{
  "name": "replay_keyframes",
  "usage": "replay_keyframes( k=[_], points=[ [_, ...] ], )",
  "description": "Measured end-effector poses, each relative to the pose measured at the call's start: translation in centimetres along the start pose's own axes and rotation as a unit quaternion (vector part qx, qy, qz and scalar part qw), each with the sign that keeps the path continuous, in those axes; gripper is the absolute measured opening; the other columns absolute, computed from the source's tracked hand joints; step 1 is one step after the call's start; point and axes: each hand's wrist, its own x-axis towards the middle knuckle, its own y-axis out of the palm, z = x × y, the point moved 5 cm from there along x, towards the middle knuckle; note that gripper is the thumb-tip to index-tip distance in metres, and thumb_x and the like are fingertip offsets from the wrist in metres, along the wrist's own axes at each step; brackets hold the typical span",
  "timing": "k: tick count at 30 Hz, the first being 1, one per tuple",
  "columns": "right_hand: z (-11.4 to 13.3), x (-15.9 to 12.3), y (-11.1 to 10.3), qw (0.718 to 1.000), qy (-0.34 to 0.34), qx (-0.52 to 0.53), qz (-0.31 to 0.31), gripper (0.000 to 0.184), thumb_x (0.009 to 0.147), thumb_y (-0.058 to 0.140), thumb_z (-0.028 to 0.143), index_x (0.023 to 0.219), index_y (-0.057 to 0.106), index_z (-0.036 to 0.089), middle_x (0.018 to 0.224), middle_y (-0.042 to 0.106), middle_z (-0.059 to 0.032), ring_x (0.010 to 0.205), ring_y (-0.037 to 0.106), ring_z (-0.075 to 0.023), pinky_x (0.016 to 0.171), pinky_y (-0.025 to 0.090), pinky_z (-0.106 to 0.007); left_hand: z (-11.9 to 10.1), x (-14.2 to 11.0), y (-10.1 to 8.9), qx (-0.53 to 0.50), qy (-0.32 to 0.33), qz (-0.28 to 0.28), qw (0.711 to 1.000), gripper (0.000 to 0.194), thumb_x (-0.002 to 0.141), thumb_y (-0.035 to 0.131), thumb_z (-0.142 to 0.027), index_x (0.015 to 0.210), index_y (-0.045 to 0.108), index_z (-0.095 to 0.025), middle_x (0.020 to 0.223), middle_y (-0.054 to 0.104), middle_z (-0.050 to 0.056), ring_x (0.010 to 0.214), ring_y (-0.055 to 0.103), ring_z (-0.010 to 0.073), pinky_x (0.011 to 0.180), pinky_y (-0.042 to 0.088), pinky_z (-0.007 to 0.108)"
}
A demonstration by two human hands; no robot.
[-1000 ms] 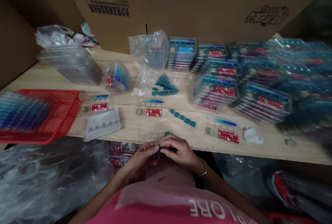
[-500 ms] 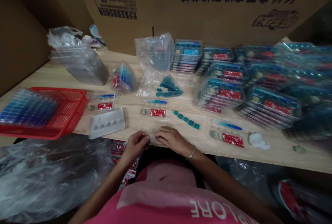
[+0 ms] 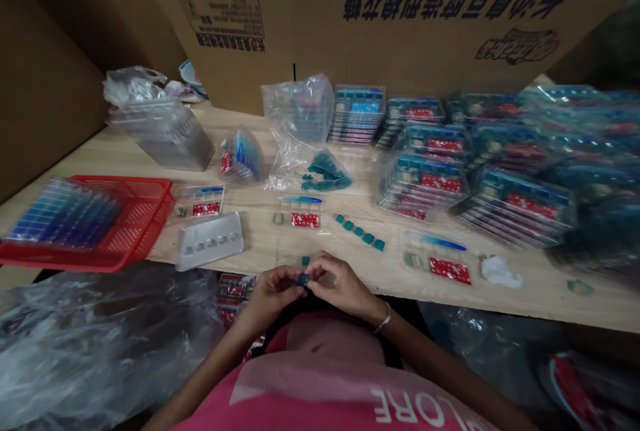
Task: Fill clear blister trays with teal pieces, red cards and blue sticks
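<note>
Close to the table's front edge, my left hand and my right hand meet with a small dark teal square piece pinched between their fingertips. Just beyond them another teal square lies on the table. A row of several teal squares runs diagonally to the right of my hands. Further forward, a clear tray holds a red patterned packet, a blue pen and a small striped piece. What the teal pieces are I cannot make out.
A red basket with blue pens and a white slotted tray lie left. Stacks of filled clear trays crowd the right, near a crumpled tissue. A plastic bag, teal scraps and a large carton stand behind.
My right hand has left the table surface and come left to join my left hand at the teal piece. A teal square now shows on the table just beyond them.
</note>
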Motion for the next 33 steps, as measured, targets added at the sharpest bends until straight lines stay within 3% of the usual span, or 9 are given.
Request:
replay_keyframes(
  k=[4, 8, 10, 15, 20, 22, 25, 29, 33],
  points=[
    [-0.6, -0.7, 0.7, 0.996, 0.076, 0.037, -0.01, 0.006, 0.071, 0.053, 0.012, 0.069, 0.054, 0.017, 0.064, 0.053, 0.0036, 0.059, 0.049, -0.0093, 0.055, 0.038, -0.02, 0.1, -0.8, 0.5, 0.189, 0.143, -0.045, 0.97, 0.037, 0.072, 0.065, -0.018, 0.109, 0.059, -0.018, 0.082, 0.066, 0.002, 0.071, 0.063, 0.0131, 0.065, 0.051, 0.024],
    [-0.6, -1.4, 1.0, 0.992, 0.121, 0.032, -0.001, 0.01, 0.064, 0.051, 0.008, 0.066, 0.052, 0.017, 0.059, 0.049, 0.0054, 0.056, 0.043, -0.0083, 0.052, 0.033, -0.02, -0.8, -2.2, 1.9, 0.407, 0.337, -0.04, 0.848, 0.028, 0.082, 0.05, -0.009, 0.105, 0.061, -0.02, 0.096, 0.065, 0.007, 0.087, 0.064, 0.0132, 0.076, 0.051, 0.023],
    [-0.5, -1.8, 0.9, 0.99, 0.14, 0.016, 0.008, 0.012, 0.062, 0.051, 0.006, 0.065, 0.052, 0.017, 0.058, 0.048, 0.0058, 0.056, 0.041, -0.0083, 0.051, 0.031, -0.02, -1.0, -2.6, 2.2, 0.42, 0.384, -0.018, 0.822, 0.028, 0.084, 0.045, -0.006, 0.103, 0.062, -0.019, 0.094, 0.065, 0.007, 0.087, 0.064, 0.0121, 0.075, 0.051, 0.021],
    [-1.1, -2.6, 1.1, 0.969, 0.184, 0.161, 0.017, 0.012, 0.071, 0.062, 0.024, 0.078, 0.053, 0.019, 0.07, 0.053, 0.0033, 0.062, 0.047, -0.0096, 0.058, 0.037, -0.022, -0.8, -2.2, 2.2, 0.379, 0.356, -0.022, 0.854, 0.023, 0.082, 0.046, -0.006, 0.093, 0.061, -0.018, 0.08, 0.064, 0.004, 0.074, 0.063, 0.012, 0.065, 0.051, 0.021],
    [-2.1, -3.0, 0.9, 0.933, 0.236, 0.268, 0.034, 0.031, 0.071, 0.069, 0.044, 0.079, 0.051, 0.019, 0.07, 0.055, 0.0033, 0.062, 0.052, -0.0105, 0.059, 0.041, -0.023, -0.9, -1.8, 2.5, 0.378, 0.365, -0.03, 0.85, 0.022, 0.082, 0.052, -0.01, 0.1, 0.059, -0.02, 0.083, 0.064, 0.003, 0.075, 0.062, 0.0127, 0.066, 0.05, 0.022],
    [-1.9, -2.5, -0.2, 0.963, 0.19, 0.193, 0.013, 0.025, 0.075, 0.067, 0.039, 0.077, 0.051, 0.02, 0.071, 0.055, 0.0026, 0.064, 0.053, -0.0113, 0.06, 0.042, -0.023, -1.0, -1.0, 1.8, 0.396, 0.343, -0.05, 0.85, 0.03, 0.081, 0.058, -0.018, 0.111, 0.055, -0.021, 0.093, 0.064, 0.005, 0.084, 0.061, 0.0154, 0.072, 0.05, 0.026],
    [-1.0, -1.0, -2.1, 0.997, 0.046, -0.049, -0.023, 0.007, 0.084, 0.057, 0.024, 0.079, 0.055, 0.02, 0.082, 0.059, -0.0024, 0.079, 0.055, -0.0151, 0.072, 0.043, -0.027, -1.2, 0.6, 0.6, 0.467, 0.323, -0.061, 0.821, 0.034, 0.079, 0.062, -0.028, 0.112, 0.055, -0.021, 0.104, 0.062, 0.008, 0.096, 0.058, 0.0206, 0.082, 0.047, 0.035],
    [-1.7, 0.4, -2.2, 0.963, -0.077, -0.257, 0.037, 0.013, 0.089, 0.049, 0.015, 0.082, 0.058, 0.02, 0.085, 0.062, -0.0048, 0.081, 0.056, -0.0167, 0.075, 0.043, -0.029, -0.6, 2.2, -0.2, 0.561, 0.313, -0.048, 0.765, 0.02, 0.081, 0.059, -0.022, 0.1, 0.062, -0.021, 0.095, 0.065, 0.007, 0.09, 0.057, 0.0213, 0.078, 0.044, 0.036],
    [-2.5, 0.4, -1.9, 0.958, -0.07, -0.276, 0.036, 0.01, 0.088, 0.052, 0.015, 0.082, 0.058, 0.02, 0.083, 0.062, -0.0033, 0.081, 0.057, -0.0166, 0.075, 0.045, -0.029, -0.3, 1.9, -0.1, 0.564, 0.333, -0.056, 0.753, 0.019, 0.081, 0.057, -0.019, 0.099, 0.062, -0.022, 0.094, 0.065, 0.007, 0.087, 0.058, 0.0203, 0.074, 0.045, 0.034]
  ],
)
